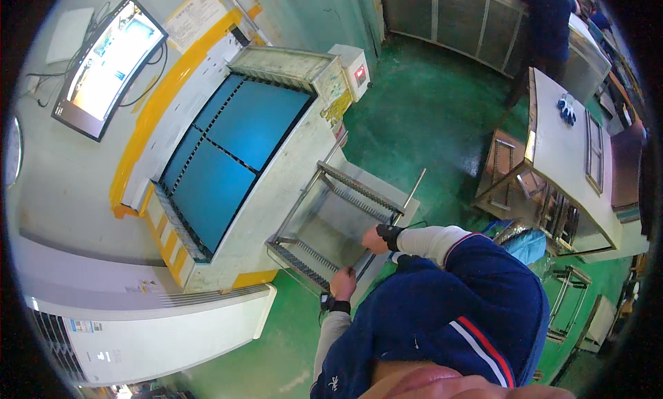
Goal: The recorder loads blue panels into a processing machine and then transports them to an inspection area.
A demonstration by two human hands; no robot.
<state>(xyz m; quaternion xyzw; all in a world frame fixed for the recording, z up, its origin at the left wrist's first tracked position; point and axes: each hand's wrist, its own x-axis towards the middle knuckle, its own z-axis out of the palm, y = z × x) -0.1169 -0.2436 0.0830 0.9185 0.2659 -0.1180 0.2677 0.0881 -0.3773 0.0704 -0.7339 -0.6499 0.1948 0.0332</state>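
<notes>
A slotted metal rack point(360, 200) with toothed side bars rests on a pale surface in front of me. Inside its frame shows a dull grey flat area point(331, 223); whether that is a loose sheet or the rack's base I cannot tell. At the rack's near left corner, my left hand point(343, 283) is closed, fingertips on the near edge. My right hand point(375, 240) is closed farther along that edge, a dark band round its wrist. Beyond the rack, several blue panels point(252, 119) lie on the bed of a pale machine point(276, 212).
A control box point(352, 73) with a red display is on the machine's far corner. A lit monitor point(110, 67) hangs at upper left, above a white air conditioner point(166, 337). To the right stands a white table point(559, 150) with blue gloves point(566, 110); a person point(545, 19) is behind it.
</notes>
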